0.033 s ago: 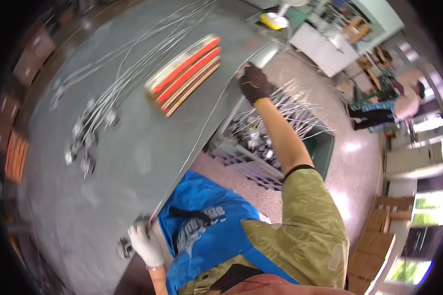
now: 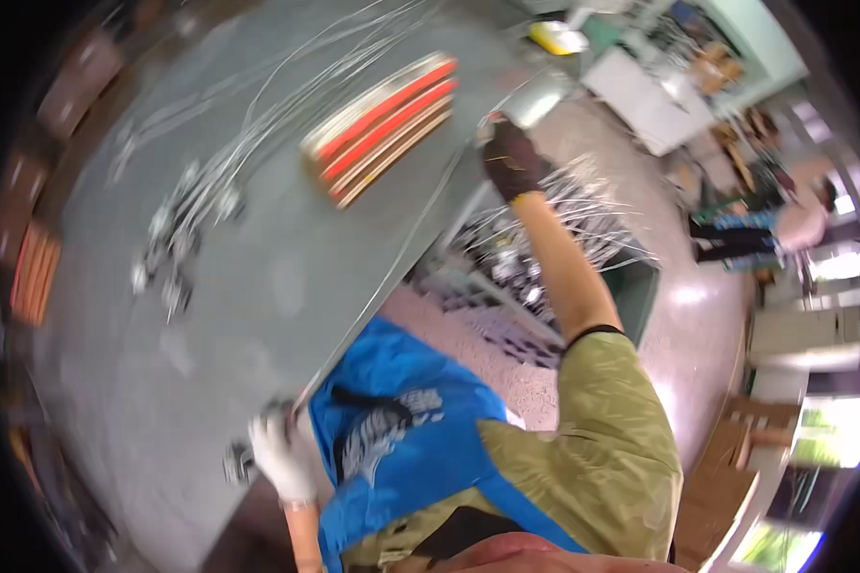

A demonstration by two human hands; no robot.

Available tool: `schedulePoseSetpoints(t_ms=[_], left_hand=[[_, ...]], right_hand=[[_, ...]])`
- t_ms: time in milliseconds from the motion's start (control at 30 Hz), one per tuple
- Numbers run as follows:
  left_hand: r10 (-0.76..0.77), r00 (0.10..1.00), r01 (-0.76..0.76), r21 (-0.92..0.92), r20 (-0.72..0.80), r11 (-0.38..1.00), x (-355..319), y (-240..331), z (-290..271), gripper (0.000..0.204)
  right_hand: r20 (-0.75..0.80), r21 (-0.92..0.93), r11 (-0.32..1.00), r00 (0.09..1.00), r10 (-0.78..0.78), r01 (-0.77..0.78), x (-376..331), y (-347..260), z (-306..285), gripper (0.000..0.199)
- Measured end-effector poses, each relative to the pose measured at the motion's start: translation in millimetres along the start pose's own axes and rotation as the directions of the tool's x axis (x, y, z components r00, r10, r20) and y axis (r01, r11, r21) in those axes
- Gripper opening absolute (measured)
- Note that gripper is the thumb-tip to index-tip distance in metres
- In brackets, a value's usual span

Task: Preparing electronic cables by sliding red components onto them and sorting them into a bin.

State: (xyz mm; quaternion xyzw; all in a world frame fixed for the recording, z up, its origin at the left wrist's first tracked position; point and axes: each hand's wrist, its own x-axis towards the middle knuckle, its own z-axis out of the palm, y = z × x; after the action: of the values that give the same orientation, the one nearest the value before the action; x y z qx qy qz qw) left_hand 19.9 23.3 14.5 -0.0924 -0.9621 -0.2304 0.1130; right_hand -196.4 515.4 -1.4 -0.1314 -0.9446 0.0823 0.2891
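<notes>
A long thin light-grey cable [image 2: 400, 258] is stretched along the near edge of the grey table. My left hand [image 2: 282, 463], in a white glove, is closed around its lower end. Beside those fingers sits a small metal fitting [image 2: 238, 462], blurred; how it joins the cable is hidden. My right hand [image 2: 512, 160], in a dark glove, is closed on the cable's far end, close to the table corner. On the table lies a bundle of similar cables [image 2: 225, 172] with metal fittings [image 2: 174, 234] at their near ends.
A stack of orange and cream strips [image 2: 382, 129] stands on the table [image 2: 287, 277]. Under my right forearm is a crate [image 2: 511, 325] filled with cables and metal fittings. Another person [image 2: 798, 224] stands at the far right. Cardboard boxes [image 2: 721, 454] line the right side.
The whole view has shifted slightly, so the table and stack appear farther right and up. Both hands keep their hold on the stretched cable.
</notes>
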Motion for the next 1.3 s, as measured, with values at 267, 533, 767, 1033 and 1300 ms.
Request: schedulePoseSetpoints(t_ms=[267, 533, 767, 1033, 1300], left_hand=[[0.02, 1.0, -0.02, -0.022, -0.002, 1.0, -1, -20, 15, 0.02], [-0.003, 1.0, 0.004, 0.025, -0.014, 1.0, -6, -24, 14, 0.02], [0.034, 0.999, -0.034, -0.021, 0.016, 0.999, -8, -29, 9, 0.015], [0.044, 0.998, -0.043, -0.015, 0.043, 0.999, -6, -29, 8, 0.016], [0.038, 0.998, -0.038, 0.001, 0.045, 0.999, -6, -27, 8, 0.016]], right_hand=[[0.723, 0.685, 0.38, 0.517, -0.458, -0.621, -197, -174, -63, 0.016], [0.824, 0.353, 0.218, 0.192, -0.534, -0.91, -245, -252, -67, 0.032], [0.886, 0.221, 0.199, 0.111, -0.45, -0.955, -252, -260, -70, 0.033], [0.92, 0.075, 0.108, 0.027, -0.39, -0.991, -254, -261, -68, 0.034], [0.839, 0.507, 0.382, 0.342, -0.423, -0.773, -251, -264, -72, 0.032]])
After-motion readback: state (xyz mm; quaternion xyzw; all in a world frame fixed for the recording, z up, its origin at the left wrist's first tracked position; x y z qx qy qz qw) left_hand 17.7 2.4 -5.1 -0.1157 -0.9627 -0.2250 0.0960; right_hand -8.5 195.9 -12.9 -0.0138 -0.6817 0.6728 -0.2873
